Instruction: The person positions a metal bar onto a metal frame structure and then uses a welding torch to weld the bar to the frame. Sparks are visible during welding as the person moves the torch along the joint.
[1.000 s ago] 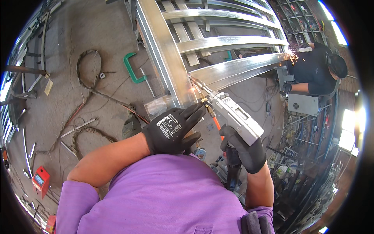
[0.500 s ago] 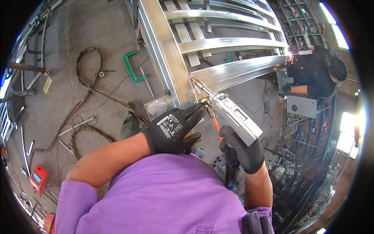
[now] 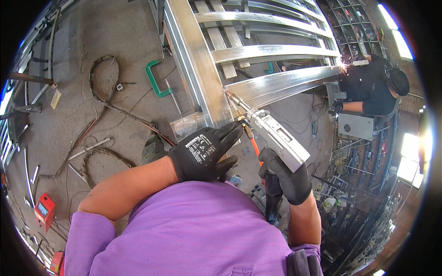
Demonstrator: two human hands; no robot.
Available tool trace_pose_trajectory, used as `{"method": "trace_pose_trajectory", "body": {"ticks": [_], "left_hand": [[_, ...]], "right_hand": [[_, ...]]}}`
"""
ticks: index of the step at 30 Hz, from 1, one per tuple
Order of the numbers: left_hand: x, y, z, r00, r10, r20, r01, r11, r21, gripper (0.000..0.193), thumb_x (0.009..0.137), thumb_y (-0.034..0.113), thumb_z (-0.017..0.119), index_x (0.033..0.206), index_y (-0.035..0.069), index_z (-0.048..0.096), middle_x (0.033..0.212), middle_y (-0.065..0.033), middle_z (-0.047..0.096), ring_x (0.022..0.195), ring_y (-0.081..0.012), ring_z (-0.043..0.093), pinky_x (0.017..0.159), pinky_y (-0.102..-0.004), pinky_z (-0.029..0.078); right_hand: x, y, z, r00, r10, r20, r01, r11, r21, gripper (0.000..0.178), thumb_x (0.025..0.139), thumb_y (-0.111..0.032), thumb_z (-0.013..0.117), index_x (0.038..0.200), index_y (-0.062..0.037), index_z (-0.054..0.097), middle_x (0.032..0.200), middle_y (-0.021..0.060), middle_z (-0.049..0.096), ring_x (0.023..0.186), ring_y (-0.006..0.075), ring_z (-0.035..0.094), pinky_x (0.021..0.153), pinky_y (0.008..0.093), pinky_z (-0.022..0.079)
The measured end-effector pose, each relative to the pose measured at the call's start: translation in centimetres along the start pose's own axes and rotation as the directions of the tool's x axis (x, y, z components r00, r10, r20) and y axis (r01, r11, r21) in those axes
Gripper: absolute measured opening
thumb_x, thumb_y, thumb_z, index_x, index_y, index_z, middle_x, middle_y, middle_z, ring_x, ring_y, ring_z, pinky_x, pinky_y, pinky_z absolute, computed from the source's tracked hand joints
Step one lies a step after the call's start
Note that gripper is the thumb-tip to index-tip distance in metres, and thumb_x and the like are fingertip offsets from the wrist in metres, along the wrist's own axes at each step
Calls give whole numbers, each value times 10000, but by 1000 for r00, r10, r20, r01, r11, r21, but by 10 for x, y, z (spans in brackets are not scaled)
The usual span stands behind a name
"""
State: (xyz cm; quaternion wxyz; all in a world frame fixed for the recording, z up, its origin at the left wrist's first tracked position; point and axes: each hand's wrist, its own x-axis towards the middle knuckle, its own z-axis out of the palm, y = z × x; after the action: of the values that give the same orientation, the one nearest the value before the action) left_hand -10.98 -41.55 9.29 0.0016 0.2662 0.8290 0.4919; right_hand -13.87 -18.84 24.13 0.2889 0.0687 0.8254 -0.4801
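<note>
My right hand point(image 3: 293, 183), in a black work glove, is wrapped around the rear of a silver welding gun point(image 3: 282, 140). Its copper nozzle point(image 3: 234, 97) points at the joint between the wide metal frame beam point(image 3: 198, 64) and a shiny crossbar point(image 3: 285, 85). Under the gun runs a thin wire guide with a brass fitting point(image 3: 247, 130) and an orange hose point(image 3: 256, 148). My left hand point(image 3: 202, 152), also black-gloved, lies by the beam's near end. Its fingers stretch toward the brass fitting and its thumb is apart; whether the fingertips touch the fitting is unclear.
Beyond the crossbar lie several more metal bars point(image 3: 276, 49). A green C-clamp point(image 3: 156, 80) and looped cables point(image 3: 105, 83) are on the floor at left, with a red machine point(image 3: 45, 209). At far right a co-worker point(image 3: 370, 85) works amid sparks point(image 3: 343, 66); crowded racks point(image 3: 359, 27) stand behind.
Both hands and the welding gun stay practically in place. Sparks by the co-worker flicker slightly differently.
</note>
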Motion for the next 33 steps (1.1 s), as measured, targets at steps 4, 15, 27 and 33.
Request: {"method": "trace_pose_trajectory", "body": {"ticks": [4, 15, 27, 33], "left_hand": [[0, -1, 2, 1000, 14, -25, -14, 1000, -13, 841, 929, 257, 783, 1616, -19, 386, 1559, -300, 518, 1271, -418, 656, 1015, -468, 553], [1, 1, 1, 999, -26, 36, 25, 999, 22, 746, 1021, 336, 643, 1604, -37, 367, 1604, -285, 460, 1139, -443, 677, 1014, -491, 543], [3, 3, -2, 999, -30, 36, 29, 999, 33, 763, 960, 285, 738, 1572, -44, 421, 1557, -294, 518, 1218, -429, 678, 994, -475, 558], [3, 2, 0, 1000, 1, -5, -1, 999, 38, 748, 963, 282, 734, 1560, -50, 430, 1535, -302, 534, 1182, -430, 690, 962, -478, 565]], "right_hand": [[1, -9, -5, 994, 100, 47, -98, 994, -40, 204, 1043, -165, 668, 1110, 27, 682, 840, 76, 707, 640, 128, 670, 588, 278, 500], [1, -6, 0, 999, 37, 15, -37, 999, 8, 204, 1033, -166, 671, 1106, 25, 678, 779, 78, 700, 620, 125, 662, 577, 276, 497], [0, -11, 0, 996, 91, 2, -91, 995, -28, 200, 1033, -180, 675, 1080, 14, 689, 756, 76, 705, 607, 114, 639, 574, 274, 491], [-1, -8, 1, 997, 77, -13, -77, 997, -19, 207, 1036, -190, 674, 1072, 13, 695, 750, 73, 703, 618, 111, 639, 574, 269, 486]]}}
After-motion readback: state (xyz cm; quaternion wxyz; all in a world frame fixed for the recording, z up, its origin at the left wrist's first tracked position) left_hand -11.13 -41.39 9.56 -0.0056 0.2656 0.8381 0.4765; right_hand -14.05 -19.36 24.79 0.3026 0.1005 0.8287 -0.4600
